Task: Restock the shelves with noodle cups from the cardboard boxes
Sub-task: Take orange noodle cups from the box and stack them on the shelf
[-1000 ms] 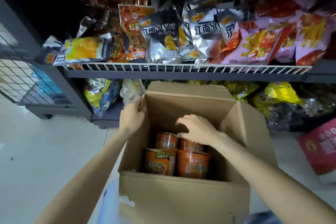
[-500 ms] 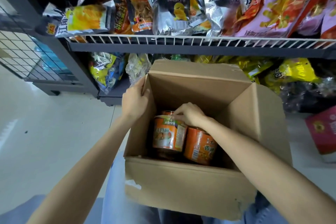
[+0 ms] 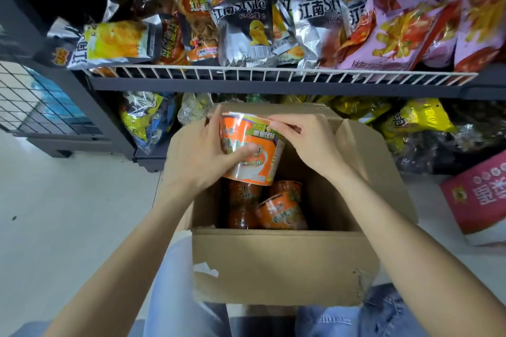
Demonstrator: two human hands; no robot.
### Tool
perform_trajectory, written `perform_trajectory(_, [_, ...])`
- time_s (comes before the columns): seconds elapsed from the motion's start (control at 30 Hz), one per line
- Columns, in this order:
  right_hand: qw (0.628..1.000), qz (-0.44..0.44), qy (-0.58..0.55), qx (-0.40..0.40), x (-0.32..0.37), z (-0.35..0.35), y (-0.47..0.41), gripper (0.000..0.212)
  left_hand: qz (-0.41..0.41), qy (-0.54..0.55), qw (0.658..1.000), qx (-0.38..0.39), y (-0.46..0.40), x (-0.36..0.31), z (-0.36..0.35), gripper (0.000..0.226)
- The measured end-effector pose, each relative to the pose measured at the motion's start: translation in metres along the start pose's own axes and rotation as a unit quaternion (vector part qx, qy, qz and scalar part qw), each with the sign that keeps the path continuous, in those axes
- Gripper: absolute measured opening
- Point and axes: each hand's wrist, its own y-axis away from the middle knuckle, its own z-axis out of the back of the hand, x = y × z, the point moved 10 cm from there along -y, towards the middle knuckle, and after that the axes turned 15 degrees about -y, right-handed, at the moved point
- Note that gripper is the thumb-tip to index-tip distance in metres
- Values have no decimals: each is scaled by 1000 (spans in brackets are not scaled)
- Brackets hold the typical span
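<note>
Orange noodle cup [image 3: 250, 152] held just above the open mouth of the box [image 3: 284, 265], tilted, rim toward twelve o'clock, base toward six. Left hand [image 3: 204, 153] wrapped round the cup's nine o'clock side, thumb across the printed front, fingers [image 3: 216, 117] curled over the rim and the far wall. Right hand [image 3: 306, 141] at the cup's three o'clock, fingertips pinching the lid edge near the top, the rest of the hand off the wall. Both forearms reaching in from the bottom corners.

Inside the box, below the lifted cup: more cups [image 3: 282, 213], one orange one leaning at five o'clock, darker ones in shadow at seven; exact count hard to tell. Box flaps standing open, the three o'clock flap [image 3: 364, 161] splayed outward; torn patches on the near wall. Box resting against denim-clad knees [image 3: 383, 312] at six o'clock.

Wire-fronted shelf [image 3: 273, 74] at twelve o'clock, crowded with snack bags [image 3: 243, 22]: silver-and-black ones in the middle, a yellow one lying flat at ten, pink and red ones at two. Lower shelf behind the box stuffed with yellow and clear bags [image 3: 421, 117]. Red carton [image 3: 479, 194] on the floor [image 3: 68, 213] at three o'clock, well apart from the box. Wire mesh panel [image 3: 32, 101] at nine o'clock
</note>
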Motion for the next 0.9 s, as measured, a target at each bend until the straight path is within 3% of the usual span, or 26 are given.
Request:
perform_trajectory(0.13, [999,39,-13,29,17,-6,-1,24,18,137,990,29,9,-19,1,107])
perform_trajectory(0.23, [997,0,-77,7,1,3,2,27,18,193,980,-40,13,-4,6,108])
perform_trajectory(0.3, [999,-33,-23,-9,-19,10,4,21,25,175,981,-75,15,10,10,118])
perform_trajectory(0.37, [985,-77,119,95,-51,-12,10,20,34,176,979,-98,16,24,7,119])
perform_trajectory(0.5, [871,-57,305,381,-107,-91,40,36,51,170,978,-113,14,28,2,120])
perform_trajectory(0.6, [808,-38,352,470,-138,-121,53,38,33,187,976,-108,12,25,-4,118])
perform_trajectory(0.7, [816,-112,336,457,-164,-122,49,33,38,274,954,-113,10,32,-13,116])
perform_trajectory(0.9, [850,-174,275,414,-180,-114,49,17,35,282,951,-119,8,33,-14,116])
